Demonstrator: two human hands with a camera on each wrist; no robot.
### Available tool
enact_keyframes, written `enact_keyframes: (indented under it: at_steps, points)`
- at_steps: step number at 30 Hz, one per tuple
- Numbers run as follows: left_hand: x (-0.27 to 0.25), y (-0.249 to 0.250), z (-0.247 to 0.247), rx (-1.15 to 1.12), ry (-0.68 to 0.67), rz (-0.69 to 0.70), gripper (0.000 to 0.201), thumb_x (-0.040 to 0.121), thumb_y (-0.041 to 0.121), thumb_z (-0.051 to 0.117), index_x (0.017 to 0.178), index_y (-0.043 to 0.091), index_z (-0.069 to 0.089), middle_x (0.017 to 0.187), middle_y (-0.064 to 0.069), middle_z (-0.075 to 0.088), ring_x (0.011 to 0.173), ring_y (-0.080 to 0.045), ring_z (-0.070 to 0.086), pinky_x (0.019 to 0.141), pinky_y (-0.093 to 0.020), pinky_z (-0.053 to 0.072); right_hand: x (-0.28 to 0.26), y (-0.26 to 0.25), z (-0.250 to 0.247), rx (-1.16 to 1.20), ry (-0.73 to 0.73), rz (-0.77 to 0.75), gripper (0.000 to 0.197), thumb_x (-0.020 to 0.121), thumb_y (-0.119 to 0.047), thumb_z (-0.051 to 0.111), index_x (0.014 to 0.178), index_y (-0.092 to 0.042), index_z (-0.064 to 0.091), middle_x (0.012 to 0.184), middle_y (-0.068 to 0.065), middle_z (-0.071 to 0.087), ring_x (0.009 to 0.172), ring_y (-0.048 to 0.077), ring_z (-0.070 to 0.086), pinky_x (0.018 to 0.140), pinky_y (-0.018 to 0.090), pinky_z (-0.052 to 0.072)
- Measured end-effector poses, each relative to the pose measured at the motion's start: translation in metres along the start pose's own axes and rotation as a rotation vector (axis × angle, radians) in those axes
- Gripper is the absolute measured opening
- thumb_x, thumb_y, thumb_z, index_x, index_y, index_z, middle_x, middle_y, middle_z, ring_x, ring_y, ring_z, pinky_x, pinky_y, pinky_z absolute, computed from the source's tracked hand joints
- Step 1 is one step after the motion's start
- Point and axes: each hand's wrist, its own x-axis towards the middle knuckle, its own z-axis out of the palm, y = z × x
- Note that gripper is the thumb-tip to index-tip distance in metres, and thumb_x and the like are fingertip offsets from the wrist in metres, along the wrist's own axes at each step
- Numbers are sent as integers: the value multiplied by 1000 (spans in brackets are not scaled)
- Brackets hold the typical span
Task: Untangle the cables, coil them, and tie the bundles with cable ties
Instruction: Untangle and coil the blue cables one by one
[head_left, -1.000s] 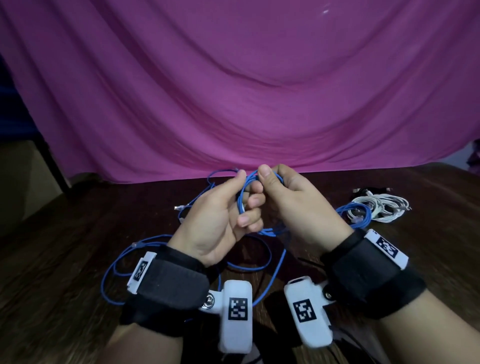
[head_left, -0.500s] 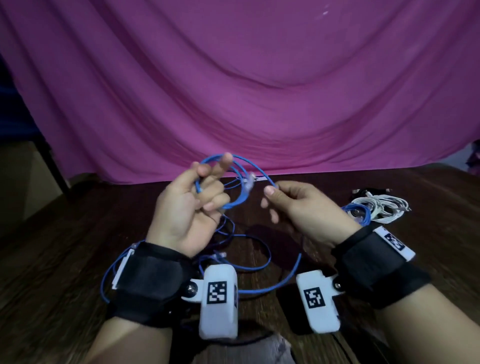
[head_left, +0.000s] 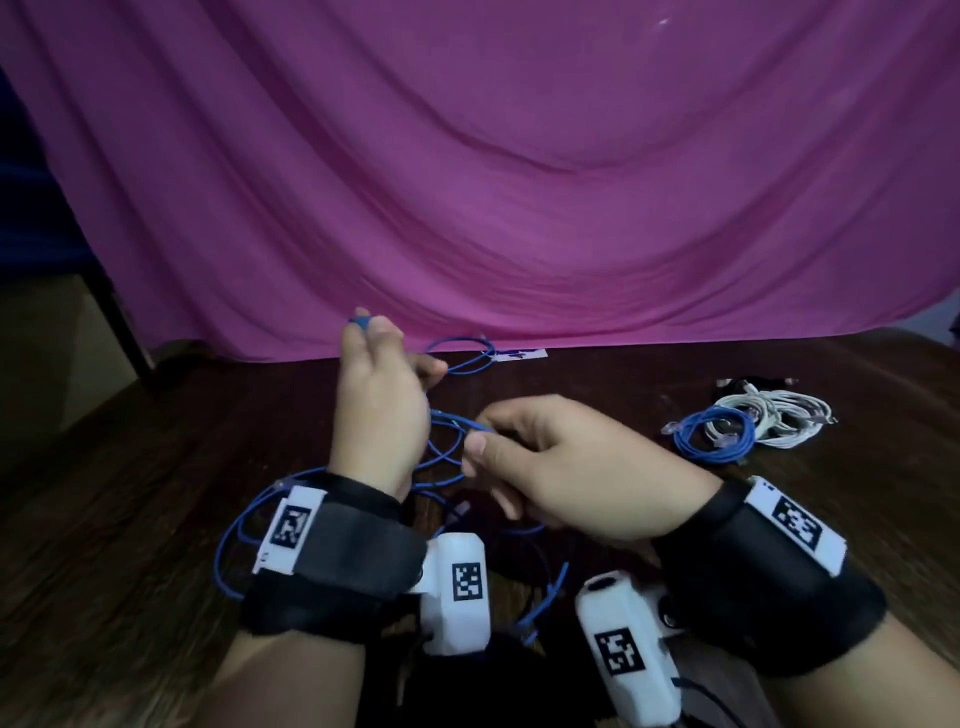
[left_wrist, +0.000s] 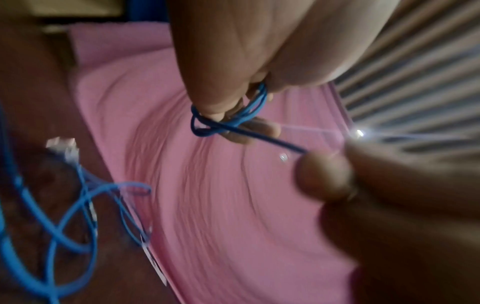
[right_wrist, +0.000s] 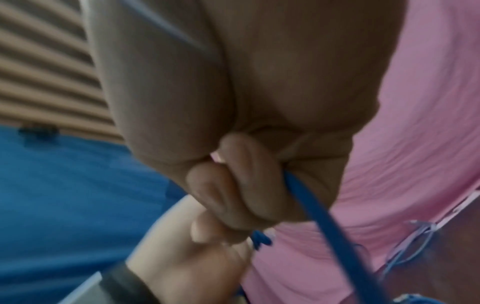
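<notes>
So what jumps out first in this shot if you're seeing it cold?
The two hands mid-table: the left hand holds loops of the blue cable raised, while the right hand pinches a strand of it. Behind hangs a big magenta cloth. At the table's right lie a coiled blue cable and a white cable bundle.

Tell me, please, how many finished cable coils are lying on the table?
2: a blue coil on the table's right side, and a white coil touching it just behind. The loose blue cable in both hands isn't coiled; more may be hidden.
</notes>
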Motion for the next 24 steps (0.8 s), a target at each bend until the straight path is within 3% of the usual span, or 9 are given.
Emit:
enact_keyframes:
  at_steps: [3,5,8,10,12,17,20,22,24]
  points:
    - [-4,-7,-3,391,-198,161,32,105,42,33,120,23,54,96,-1,74,96,-28,68,90,-45,52,0,-2,-6,199,102,-54,24,108,-19,50,91,-9,63,58,2,56,38,9,36,39,18,29]
    - [-11,-4,0,401,-354,88,35,101,45,35,102,25,64,98,-1,70,94,-24,65,92,-48,51,2,1,-15,216,230,-65,22,106,-15,54,90,-5,67,57,-1,56,45,12,42,46,24,34]
    - [-21,7,7,74,-593,-312,45,108,45,37,80,21,63,70,0,55,54,-10,50,59,-33,58,6,11,-32,254,464,-47,15,93,-14,73,85,-3,68,54,-2,57,49,9,47,47,20,38]
    - [-25,14,7,-49,-726,-424,46,106,48,34,81,18,57,59,5,40,39,-4,26,38,-18,32,6,19,-41,248,548,-38,23,85,-16,81,85,-2,63,53,-1,53,48,11,41,45,20,32]
    - [-25,20,5,-217,-793,-447,37,106,42,37,81,18,51,58,7,31,38,-2,16,37,-17,17,7,24,-43,281,540,-35,18,90,-18,76,88,-5,63,54,-3,51,51,15,38,44,21,28]
    - [-14,37,-8,-758,-687,-515,30,104,37,35,80,22,43,62,10,36,41,-7,9,40,-16,16,10,38,-36,354,435,76,26,105,-26,56,94,-7,69,62,0,50,50,20,30,44,25,21]
    - [-5,38,-14,-868,-524,-414,35,110,35,28,81,22,42,100,3,68,40,-9,18,47,-15,23,12,40,-24,350,340,159,31,108,-26,49,98,-4,68,61,0,48,42,11,28,42,21,17]
    - [-1,36,-15,-885,-398,-377,35,110,34,29,81,21,43,131,-5,67,40,-6,29,51,-13,30,13,38,-15,306,265,187,32,109,-26,47,98,-4,67,59,1,49,38,9,28,39,19,18]
    - [1,34,-15,-928,-276,-366,31,110,32,32,86,19,48,128,-4,67,42,-4,37,52,-16,43,12,33,-9,251,186,208,34,109,-28,46,98,-4,67,57,-1,51,38,10,30,37,19,20]
